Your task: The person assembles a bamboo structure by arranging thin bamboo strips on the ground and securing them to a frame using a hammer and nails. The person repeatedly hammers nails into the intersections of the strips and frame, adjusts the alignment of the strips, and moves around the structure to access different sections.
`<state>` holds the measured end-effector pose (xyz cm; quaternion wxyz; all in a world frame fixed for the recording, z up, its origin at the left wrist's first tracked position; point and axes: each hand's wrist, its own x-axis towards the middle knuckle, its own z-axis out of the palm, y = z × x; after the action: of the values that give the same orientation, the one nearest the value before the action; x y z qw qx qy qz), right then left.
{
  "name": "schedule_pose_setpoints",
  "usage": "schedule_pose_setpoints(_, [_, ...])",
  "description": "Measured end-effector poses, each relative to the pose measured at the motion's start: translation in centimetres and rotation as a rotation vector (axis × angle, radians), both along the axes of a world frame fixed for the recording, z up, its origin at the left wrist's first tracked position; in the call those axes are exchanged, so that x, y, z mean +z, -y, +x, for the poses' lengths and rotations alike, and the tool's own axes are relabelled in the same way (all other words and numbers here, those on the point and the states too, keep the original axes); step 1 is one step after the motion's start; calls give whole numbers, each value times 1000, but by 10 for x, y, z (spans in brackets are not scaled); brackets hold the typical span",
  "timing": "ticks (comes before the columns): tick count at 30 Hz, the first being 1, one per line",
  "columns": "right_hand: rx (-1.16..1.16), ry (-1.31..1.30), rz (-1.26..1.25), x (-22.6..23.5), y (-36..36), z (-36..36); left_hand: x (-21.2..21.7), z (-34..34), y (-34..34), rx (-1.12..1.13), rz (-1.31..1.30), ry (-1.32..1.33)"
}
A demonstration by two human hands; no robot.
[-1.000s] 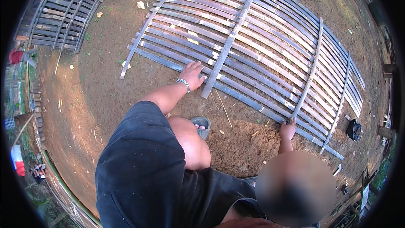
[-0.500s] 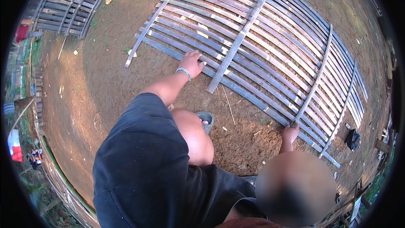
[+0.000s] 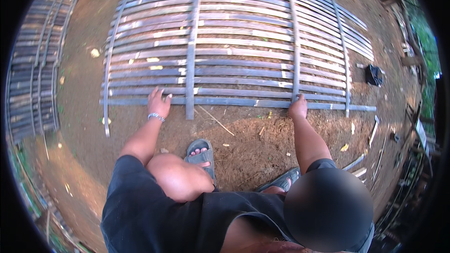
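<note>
A wide bamboo slat panel (image 3: 243,71) lies flat on the ground before me, its long slats running left to right under several crosspieces. My left hand (image 3: 159,104), with a bracelet at the wrist, rests at the nearest slat (image 3: 225,101), left of a crosspiece (image 3: 190,65); its fingers are spread. Farther right, my right hand (image 3: 298,107) is closed on the panel's near edge, where another crosspiece (image 3: 296,51) meets the nearest slat. Its fingertips are partly hidden, so the exact grip is unclear.
A second bamboo panel (image 3: 33,61) lies at the far left. A black bag-like object (image 3: 373,75) sits beyond the panel's right end. Loose strips (image 3: 373,131) lie at the right, and a thin stick (image 3: 215,121) lies near my sandalled foot (image 3: 200,154).
My view has turned, so the panel now stretches level across it. Both hands stay at about the same places along the panel's near edge.
</note>
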<state>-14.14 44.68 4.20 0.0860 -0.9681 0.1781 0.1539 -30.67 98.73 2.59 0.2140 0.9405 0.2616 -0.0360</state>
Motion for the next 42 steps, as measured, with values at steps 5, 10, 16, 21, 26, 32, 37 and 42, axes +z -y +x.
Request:
schedule_pose_setpoints(5, [-55, -8, 49, 15, -8, -5, -2, 0, 0, -15, 24, -8])
schedule_pose_setpoints(10, [-14, 14, 69, 12, 0, -11, 3, 2, 3, -15, 27, -36])
schedule_pose_setpoints(16, [0, 118, 127, -3, 14, -17, 4, 4, 4, -17, 32, -57])
schedule_pose_setpoints(21, [-63, 137, 168, -10, 21, -13, 4, 4, 4, 0, 9, -77])
schedule_pose_setpoints(26, [-67, 206, 166, -23, 36, -13, 1, 4, 7, -44, 46, -81])
schedule_pose_setpoints(32, [-136, -30, 212, 6, 22, -9, 1, 2, 6, -60, 50, -84])
schedule_pose_setpoints(37, [-34, 135, 127, 15, -4, -27, -2, 4, 9, -52, 34, -79])
schedule_pose_setpoints(42, [-24, 133, 96, 16, -20, -43, -1, 4, 9, -73, 46, -91])
